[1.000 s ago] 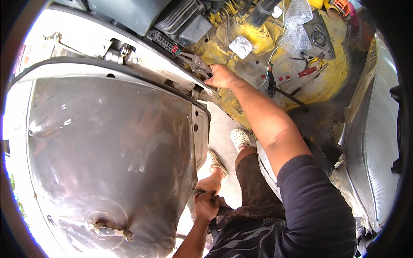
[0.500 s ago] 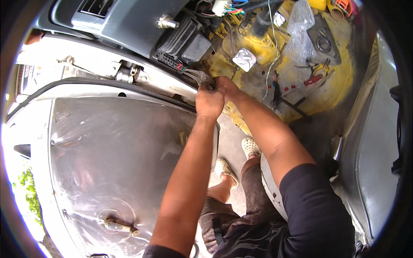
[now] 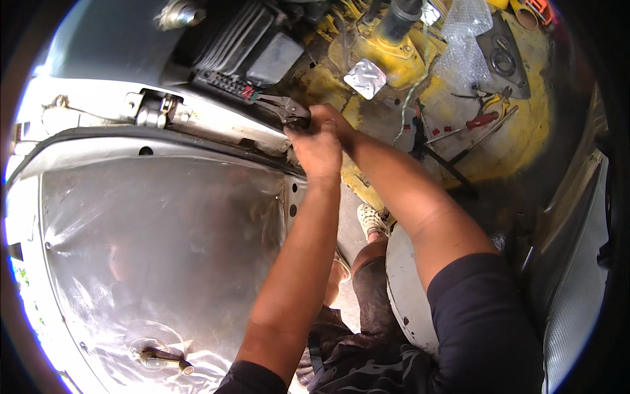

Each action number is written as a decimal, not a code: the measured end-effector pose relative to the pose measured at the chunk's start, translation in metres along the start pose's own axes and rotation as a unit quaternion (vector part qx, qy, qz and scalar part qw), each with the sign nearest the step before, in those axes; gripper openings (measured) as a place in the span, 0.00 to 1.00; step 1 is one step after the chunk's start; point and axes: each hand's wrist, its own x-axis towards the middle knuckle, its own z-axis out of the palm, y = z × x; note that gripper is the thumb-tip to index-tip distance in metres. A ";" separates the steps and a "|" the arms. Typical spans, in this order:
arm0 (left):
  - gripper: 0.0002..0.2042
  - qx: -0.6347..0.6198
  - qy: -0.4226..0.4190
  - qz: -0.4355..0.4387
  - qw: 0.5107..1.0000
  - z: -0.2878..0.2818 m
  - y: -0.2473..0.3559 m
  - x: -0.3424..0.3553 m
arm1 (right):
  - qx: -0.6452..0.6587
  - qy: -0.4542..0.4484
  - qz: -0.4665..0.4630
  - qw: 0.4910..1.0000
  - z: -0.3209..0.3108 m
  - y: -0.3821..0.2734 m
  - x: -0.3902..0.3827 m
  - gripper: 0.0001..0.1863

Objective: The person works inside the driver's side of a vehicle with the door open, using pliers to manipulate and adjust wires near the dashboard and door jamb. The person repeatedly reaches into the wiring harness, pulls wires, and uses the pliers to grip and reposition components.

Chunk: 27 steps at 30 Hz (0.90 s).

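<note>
Metal pliers (image 3: 286,109), which look like locking pliers, point toward the upper left, away from me. My left hand (image 3: 316,150) is closed around the handle end. Just above it, my right hand (image 3: 330,125) is closed at the same end, its fingers partly hidden behind the left. The jaws reach a small red and green piece (image 3: 249,92) at the end of a dark strip of connectors (image 3: 223,80). Whether they grip it or only touch it is too small to tell. The strip lies beside a black ribbed housing (image 3: 236,39) under the dashboard.
An open vehicle door (image 3: 164,223) with a window crank (image 3: 164,360) fills the left. On the yellow floor lie a red-handled screwdriver (image 3: 482,120), yellow-handled pliers (image 3: 502,102), bubble wrap (image 3: 464,49) and crumpled foil (image 3: 365,78). A grey seat (image 3: 577,289) stands at right.
The whole view has shifted, so dashboard and door now sit further left. Both hands keep their hold on the pliers, whose jaws stay at the red and green piece.
</note>
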 end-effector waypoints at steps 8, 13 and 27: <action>0.34 -0.043 -0.034 -0.174 0.983 0.002 0.010 0.049 | -0.243 -0.015 0.087 0.966 -0.011 -0.036 0.009 0.14; 0.45 0.106 0.096 -0.248 0.958 0.027 0.009 0.061 | -0.064 -0.013 0.139 0.988 -0.020 -0.042 0.003 0.15; 0.40 0.181 0.068 -0.147 0.970 0.022 0.007 0.054 | -0.248 -0.034 0.104 0.962 -0.027 -0.041 0.012 0.14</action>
